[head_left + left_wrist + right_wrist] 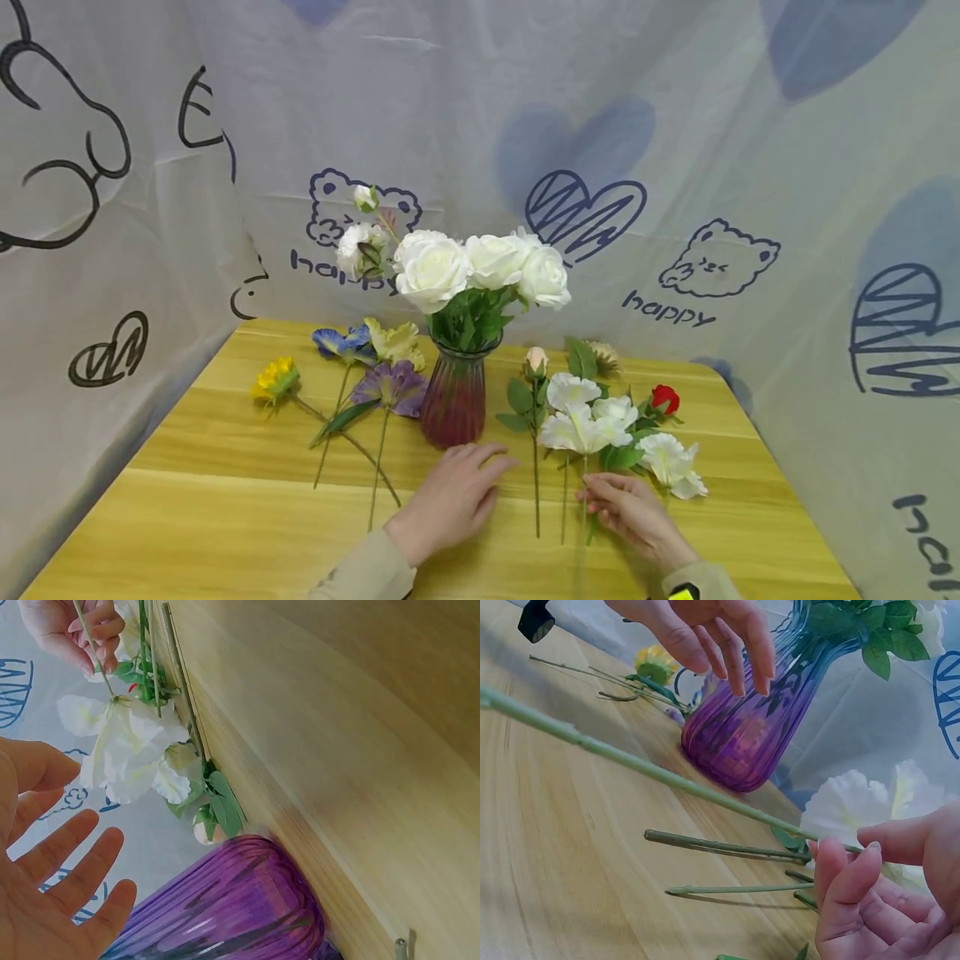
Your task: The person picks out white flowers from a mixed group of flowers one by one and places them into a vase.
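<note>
My right hand (630, 510) pinches the green stem (682, 787) of a white ruffled flower (579, 427) between thumb and fingertips, holding it above the table at the right. In front of the vase (454, 396), my left hand (456, 493) hovers with relaxed, spread fingers and holds nothing; the left wrist view shows its fingers (75, 877) apart from the glass. The ribbed purple-pink vase stands upright and carries several white roses (432, 271) with green leaves, plus a white bud (365, 198) leaning out to the left.
Left of the vase lie a yellow flower (276, 379), a blue one (343, 343), a pale yellow one (395, 342) and a purple one (392, 387). To its right lie a pale pink bud (536, 362), a red rose (664, 400) and another white flower (671, 463). A printed cloth (465, 108) hangs behind.
</note>
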Demonstrator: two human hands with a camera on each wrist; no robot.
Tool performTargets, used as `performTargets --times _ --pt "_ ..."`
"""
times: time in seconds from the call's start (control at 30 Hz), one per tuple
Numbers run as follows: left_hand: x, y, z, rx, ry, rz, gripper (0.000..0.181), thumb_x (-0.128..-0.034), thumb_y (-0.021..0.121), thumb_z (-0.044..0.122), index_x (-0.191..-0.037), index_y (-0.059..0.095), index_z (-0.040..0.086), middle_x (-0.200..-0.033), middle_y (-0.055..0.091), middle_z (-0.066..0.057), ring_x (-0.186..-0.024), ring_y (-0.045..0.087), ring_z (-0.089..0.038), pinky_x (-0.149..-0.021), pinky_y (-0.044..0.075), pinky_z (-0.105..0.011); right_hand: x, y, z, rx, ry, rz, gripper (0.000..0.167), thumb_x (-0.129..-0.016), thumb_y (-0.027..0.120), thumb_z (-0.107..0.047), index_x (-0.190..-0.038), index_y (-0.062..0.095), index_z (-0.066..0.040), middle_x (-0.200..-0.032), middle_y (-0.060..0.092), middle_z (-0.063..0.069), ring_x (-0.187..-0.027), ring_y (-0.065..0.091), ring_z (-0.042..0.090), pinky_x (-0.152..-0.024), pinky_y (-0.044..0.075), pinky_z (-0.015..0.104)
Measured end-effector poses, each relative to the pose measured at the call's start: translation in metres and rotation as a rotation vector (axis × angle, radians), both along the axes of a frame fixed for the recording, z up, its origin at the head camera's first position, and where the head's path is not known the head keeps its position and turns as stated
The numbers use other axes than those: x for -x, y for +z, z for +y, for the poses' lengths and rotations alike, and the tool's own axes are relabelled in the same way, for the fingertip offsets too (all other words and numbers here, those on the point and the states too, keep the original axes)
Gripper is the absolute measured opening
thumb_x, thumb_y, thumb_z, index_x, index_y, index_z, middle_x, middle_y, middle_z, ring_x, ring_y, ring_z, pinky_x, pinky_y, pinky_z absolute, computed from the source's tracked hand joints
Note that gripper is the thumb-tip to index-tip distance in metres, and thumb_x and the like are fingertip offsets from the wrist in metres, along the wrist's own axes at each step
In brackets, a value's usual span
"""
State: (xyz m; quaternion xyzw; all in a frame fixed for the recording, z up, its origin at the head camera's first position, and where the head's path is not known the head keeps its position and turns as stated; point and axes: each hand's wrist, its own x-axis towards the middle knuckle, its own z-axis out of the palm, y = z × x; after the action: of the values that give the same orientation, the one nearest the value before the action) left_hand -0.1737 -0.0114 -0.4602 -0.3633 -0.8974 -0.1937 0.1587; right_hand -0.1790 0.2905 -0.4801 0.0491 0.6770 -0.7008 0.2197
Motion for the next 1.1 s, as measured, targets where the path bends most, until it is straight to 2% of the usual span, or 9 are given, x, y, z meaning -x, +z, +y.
performTargets --times 0.17,0.33,0.47,0.57,0.67,0.73,0.87,0.97,1.1 --pt "0.002 0.002 -0.005 -0.032 0.055 -0.021 0.039 -0.0943 0.065 0.011 -0.133 0.061 0.019 -0.132 0.065 -0.003 -0.119 0.063 -0.022 -0.102 0.053 -0.047 -0.001 0.002 -0.002 -0.028 0.003 0.003 0.035 -0.101 0.062 -0.022 -0.121 0.061 0.006 -0.091 0.072 -0.006 -0.073 0.062 -0.002 -0.059 0.048 0.009" --pt "0.006 0.001 -0.012 -0.103 0.124 0.027 0.040 -0.0936 0.067 0.012 -0.133 0.061 0.020 -0.128 0.065 0.000 -0.116 0.065 -0.020 -0.099 0.055 -0.044 0.000 0.003 -0.003 -0.020 0.000 0.008 0.029 -0.101 0.062 -0.021 -0.117 0.063 0.003 -0.090 0.071 -0.006 -0.073 0.060 -0.001 -0.060 0.047 0.009" --pt "0.012 0.002 -0.017 -0.230 0.176 0.103 0.040 -0.0912 0.069 0.013 -0.131 0.063 0.018 -0.124 0.066 -0.001 -0.108 0.067 -0.020 -0.092 0.058 -0.040 0.002 0.007 -0.004 0.027 -0.005 0.015 0.021 -0.102 0.060 -0.019 -0.113 0.066 -0.002 -0.090 0.072 -0.006 -0.073 0.060 -0.001 -0.059 0.047 0.008" --pt "0.019 0.005 -0.021 -0.363 0.211 0.177 0.040 -0.0879 0.073 0.012 -0.127 0.064 0.013 -0.120 0.067 -0.004 -0.103 0.068 -0.021 -0.087 0.059 -0.039 0.002 0.012 -0.007 0.045 -0.028 0.021 0.016 -0.102 0.060 -0.018 -0.109 0.067 -0.005 -0.089 0.073 -0.005 -0.071 0.060 -0.002 -0.059 0.047 0.008" --pt "0.027 0.008 -0.023 -0.512 0.246 0.199 0.041 -0.0854 0.075 0.011 -0.124 0.062 0.007 -0.117 0.067 -0.008 -0.103 0.067 -0.024 -0.086 0.059 -0.041 0.003 0.020 -0.012 0.050 -0.074 0.029 0.011 -0.102 0.059 -0.017 -0.102 0.068 -0.010 -0.088 0.073 -0.006 -0.070 0.060 -0.001 -0.059 0.048 0.009" --pt "0.031 0.009 -0.023 -0.610 0.275 0.160 0.044 -0.0855 0.075 0.012 -0.125 0.058 0.004 -0.117 0.065 -0.011 -0.105 0.065 -0.026 -0.086 0.058 -0.043 0.004 0.026 -0.016 0.041 -0.126 0.034 0.010 -0.102 0.059 -0.017 -0.099 0.067 -0.013 -0.086 0.073 -0.006 -0.070 0.060 -0.001 -0.060 0.049 0.010" --pt "0.039 0.011 -0.021 -0.752 0.352 0.013 0.057 -0.0883 0.075 0.019 -0.136 0.048 0.004 -0.126 0.057 -0.015 -0.111 0.059 -0.030 -0.089 0.054 -0.047 0.006 0.039 -0.027 0.013 -0.250 0.079 0.007 -0.101 0.060 -0.014 -0.099 0.066 -0.011 -0.083 0.074 -0.005 -0.069 0.061 0.002 -0.061 0.050 0.013" --pt "0.045 0.012 -0.017 -0.795 0.392 -0.081 0.069 -0.0892 0.075 0.025 -0.145 0.041 0.005 -0.135 0.052 -0.018 -0.120 0.054 -0.034 -0.098 0.050 -0.052 0.009 0.049 -0.034 -0.003 -0.306 0.133 0.008 -0.101 0.059 -0.012 -0.103 0.064 -0.007 -0.084 0.075 -0.004 -0.070 0.062 0.002 -0.062 0.050 0.013" --pt "0.053 0.012 -0.012 -0.823 0.403 -0.183 0.078 -0.0910 0.073 0.029 -0.153 0.033 0.005 -0.145 0.047 -0.019 -0.133 0.049 -0.036 -0.109 0.045 -0.057 0.011 0.066 -0.040 -0.025 -0.340 0.240 0.007 -0.101 0.061 -0.013 -0.103 0.066 -0.009 -0.085 0.075 -0.006 -0.072 0.064 0.003 -0.063 0.052 0.013"
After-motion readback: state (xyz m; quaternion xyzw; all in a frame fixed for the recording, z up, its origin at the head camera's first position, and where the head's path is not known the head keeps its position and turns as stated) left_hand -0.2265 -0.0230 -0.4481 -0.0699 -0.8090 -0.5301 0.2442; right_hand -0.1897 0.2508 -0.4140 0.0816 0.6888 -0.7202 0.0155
